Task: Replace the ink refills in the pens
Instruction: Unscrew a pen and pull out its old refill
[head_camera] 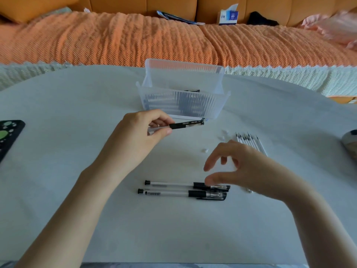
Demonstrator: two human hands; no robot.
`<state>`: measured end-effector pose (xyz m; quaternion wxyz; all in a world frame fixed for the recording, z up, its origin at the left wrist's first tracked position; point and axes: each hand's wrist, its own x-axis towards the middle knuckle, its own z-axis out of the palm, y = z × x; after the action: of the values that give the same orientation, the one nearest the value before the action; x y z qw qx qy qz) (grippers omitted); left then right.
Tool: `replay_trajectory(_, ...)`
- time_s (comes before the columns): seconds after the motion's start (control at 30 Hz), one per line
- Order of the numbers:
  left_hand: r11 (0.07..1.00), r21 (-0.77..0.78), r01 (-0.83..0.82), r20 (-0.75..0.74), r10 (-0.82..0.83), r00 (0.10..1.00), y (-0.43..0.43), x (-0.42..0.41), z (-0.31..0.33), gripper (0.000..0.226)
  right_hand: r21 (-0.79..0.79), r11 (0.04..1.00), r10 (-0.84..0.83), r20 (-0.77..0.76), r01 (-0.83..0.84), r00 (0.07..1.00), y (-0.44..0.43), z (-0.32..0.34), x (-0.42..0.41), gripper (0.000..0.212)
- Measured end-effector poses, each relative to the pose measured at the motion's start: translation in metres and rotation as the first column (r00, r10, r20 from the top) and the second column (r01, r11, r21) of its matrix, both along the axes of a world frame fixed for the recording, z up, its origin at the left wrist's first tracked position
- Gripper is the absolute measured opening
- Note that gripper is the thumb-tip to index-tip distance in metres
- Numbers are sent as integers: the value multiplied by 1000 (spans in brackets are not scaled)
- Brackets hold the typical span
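Our left hand pinches a clear-barrelled, black-capped plastic pen, seemingly light, stiff and slick, by its barrel before the ribbed clear box; our right hand hovers slack and empty beside the thin white refills.

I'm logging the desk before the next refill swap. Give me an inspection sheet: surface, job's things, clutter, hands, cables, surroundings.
Surface: table under a pale cloth.
Job's things: held pen above the table; two pens lying side by side near the front; refills in a row at right; clear box behind, with pens inside.
Clutter: white bits near the refills; dark object at the left edge; grey object at the right edge.
Hands: left hand pinches the held pen; right hand hovers over the two pens, holding nothing.
Cables: nothing seen.
Surroundings: sofa with an orange cover; tissue box on it.
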<state>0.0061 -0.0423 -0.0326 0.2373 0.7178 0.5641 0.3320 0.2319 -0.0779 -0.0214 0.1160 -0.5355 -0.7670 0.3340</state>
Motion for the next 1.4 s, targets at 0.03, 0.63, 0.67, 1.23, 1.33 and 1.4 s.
replay_trajectory(0.03,1000,8,4,9,-4,1000,1,1,1,12,-11,999,43,27,-42,999,-1,-3,-1,21)
replay_trajectory(0.63,997,8,73,-124,-71,990,126,25,31,12,141,986,-74,-115,90,991,2,-3,-9,4)
replay_trajectory(0.67,996,-13,83,-135,-84,987,129,25,30,12,146,984,-82,-131,101,988,2,-4,-8,4)
replay_trajectory(1.23,955,-155,254,-115,-273,955,-13,28,14,17,155,948,-205,-373,278,905,10,-7,-9,7)
replay_trajectory(1.33,975,-105,195,-122,-207,971,-18,24,9,12,110,958,-209,-365,265,907,10,-7,-9,4)
replay_trajectory(1.4,982,-94,166,-124,-178,976,-18,20,7,12,71,964,-214,-355,254,910,10,-9,-7,3)
